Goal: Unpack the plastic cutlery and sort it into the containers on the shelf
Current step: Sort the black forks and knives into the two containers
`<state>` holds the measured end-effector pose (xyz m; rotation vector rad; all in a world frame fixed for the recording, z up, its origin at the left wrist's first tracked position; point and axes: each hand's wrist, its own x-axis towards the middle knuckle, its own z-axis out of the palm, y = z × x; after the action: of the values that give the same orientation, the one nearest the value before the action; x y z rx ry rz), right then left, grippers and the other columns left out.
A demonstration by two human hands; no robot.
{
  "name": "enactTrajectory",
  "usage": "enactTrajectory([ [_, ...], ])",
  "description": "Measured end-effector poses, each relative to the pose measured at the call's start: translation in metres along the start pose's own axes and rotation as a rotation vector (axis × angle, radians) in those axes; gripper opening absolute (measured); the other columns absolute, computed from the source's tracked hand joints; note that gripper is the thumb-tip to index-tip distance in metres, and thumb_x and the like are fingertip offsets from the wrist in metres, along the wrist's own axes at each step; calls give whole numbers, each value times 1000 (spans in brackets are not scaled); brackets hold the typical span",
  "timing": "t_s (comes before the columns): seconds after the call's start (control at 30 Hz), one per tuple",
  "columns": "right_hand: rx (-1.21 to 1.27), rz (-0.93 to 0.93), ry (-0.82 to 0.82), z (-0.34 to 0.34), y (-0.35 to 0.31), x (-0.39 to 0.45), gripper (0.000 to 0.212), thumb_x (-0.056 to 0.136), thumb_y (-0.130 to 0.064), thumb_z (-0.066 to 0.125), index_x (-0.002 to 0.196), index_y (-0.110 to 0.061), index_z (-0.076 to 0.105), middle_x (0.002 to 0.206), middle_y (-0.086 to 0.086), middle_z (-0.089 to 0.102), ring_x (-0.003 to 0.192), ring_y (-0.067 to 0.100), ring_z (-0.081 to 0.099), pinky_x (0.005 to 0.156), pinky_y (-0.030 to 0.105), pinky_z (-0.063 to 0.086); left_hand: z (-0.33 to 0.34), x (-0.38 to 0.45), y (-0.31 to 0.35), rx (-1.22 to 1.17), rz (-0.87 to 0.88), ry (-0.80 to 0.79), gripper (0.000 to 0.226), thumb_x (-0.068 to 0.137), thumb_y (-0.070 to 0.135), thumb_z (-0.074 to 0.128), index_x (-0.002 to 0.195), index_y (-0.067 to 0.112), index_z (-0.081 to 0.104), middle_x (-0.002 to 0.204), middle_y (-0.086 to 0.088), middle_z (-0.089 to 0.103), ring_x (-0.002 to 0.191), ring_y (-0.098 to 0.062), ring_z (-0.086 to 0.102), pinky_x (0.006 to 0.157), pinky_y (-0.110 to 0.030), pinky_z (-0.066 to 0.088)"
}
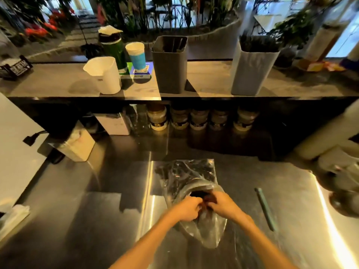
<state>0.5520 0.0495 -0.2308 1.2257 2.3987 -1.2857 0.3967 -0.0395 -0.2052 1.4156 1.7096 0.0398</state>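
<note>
Plastic cutlery bag (pixel 191 183) lies on the steel bench (pixel 97 220), its long axis running away from the person; left hand (pixel 187 209) and right hand (pixel 221 205) pinch its near end together.

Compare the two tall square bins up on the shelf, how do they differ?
The dark grey bin stands left of the light grey bin. The dark one looks nearly empty, with only a few dark pieces leaning inside; the light one is packed to its rim with dark cutlery. The light bin also looks somewhat taller. Both are upright, open-topped and tapered, standing on the shelf.
</note>
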Motion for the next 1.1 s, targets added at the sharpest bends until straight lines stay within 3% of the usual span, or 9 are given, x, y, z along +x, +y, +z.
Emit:
enactTrajectory([
  [0.07, -124, -75, 108, 18, 12, 13, 46, 81, -15, 50, 122, -17, 71, 122, 3, 72, 116, 23, 65, 99, 36, 52, 11, 8, -6, 33, -116, 181, 34, 97, 5, 46, 131, 5, 52, 123, -19, 64, 118, -37, 59, 95, -43, 46],
  [0.17, -272, -149, 59, 31, 12, 22, 44, 99, -17, 49, 142, -22, 57, 142, 6, 60, 133, 26, 54, 112, 38, 41, 7, 8, -14, 101, -210, 351, 42, 93, 2, 51, 135, 7, 47, 127, -15, 63, 119, -32, 59, 96, -39, 49],
  [0.4, -510, -199, 31, 48, 25, 38, 57, 106, -29, 27, 161, -36, 15, 163, 1, 35, 143, 26, 43, 118, 37, 36, -5, 5, -31, -175, -266, 358, 40, 96, 6, 47, 133, 16, 54, 122, -7, 67, 115, -25, 61, 101, -37, 48],
  [0.57, -702, -205, -1, 56, 18, 40, 75, 103, -25, 48, 163, -25, 3, 163, 5, 29, 136, 31, 49, 111, 40, 41, -2, -1, -40, -325, -243, 411, 39, 91, 1, 50, 126, 16, 57, 105, -6, 72, 101, -20, 66, 94, -37, 53],
  [0.7, -755, -210, 35, 56, 16, 38, 73, 102, -30, 51, 163, -25, 11, 162, 7, 34, 142, 32, 44, 114, 41, 37, 3, -8, -42, -405, -245, 415, 37, 93, -5, 41, 119, 16, 58, 81, 3, 69, 79, -14, 64, 84, -33, 55],
  [0.77, -773, -238, 27, 53, 17, 36, 59, 102, -25, 52, 157, -25, 31, 157, 9, 42, 142, 34, 43, 115, 46, 37, 2, -12, -41, -433, -236, 399, 35, 98, -2, 36, 119, 15, 58, 79, 3, 67, 72, -12, 61, 74, -28, 50],
  [0.83, -851, -313, 34, 52, 20, 35, 39, 93, -24, 67, 131, -27, 62, 138, 7, 60, 130, 35, 54, 109, 51, 45, -1, -16, -40, -452, -222, 370, 34, 100, 0, 33, 115, 14, 60, 80, 0, 67, 70, -11, 59, 68, -23, 46],
  [0.93, -868, -383, 92, 53, 23, 31, 27, 70, -27, 88, 94, -31, 77, 111, -4, 73, 96, 19, 73, 82, 32, 60, -5, -20, -40, -484, -213, 316, 33, 102, 1, 33, 106, 15, 62, 82, -3, 68, 73, -14, 60, 69, -24, 48],
  [1.1, -788, -450, 16, 48, 21, 23, 34, 101, -12, 46, 134, -15, 58, 127, 11, 63, 110, 34, 64, 94, 43, 50, -9, -27, -40, -512, -175, 253, 30, 102, 0, 37, 107, 15, 62, 86, -5, 69, 80, -19, 63, 76, -32, 51],
])
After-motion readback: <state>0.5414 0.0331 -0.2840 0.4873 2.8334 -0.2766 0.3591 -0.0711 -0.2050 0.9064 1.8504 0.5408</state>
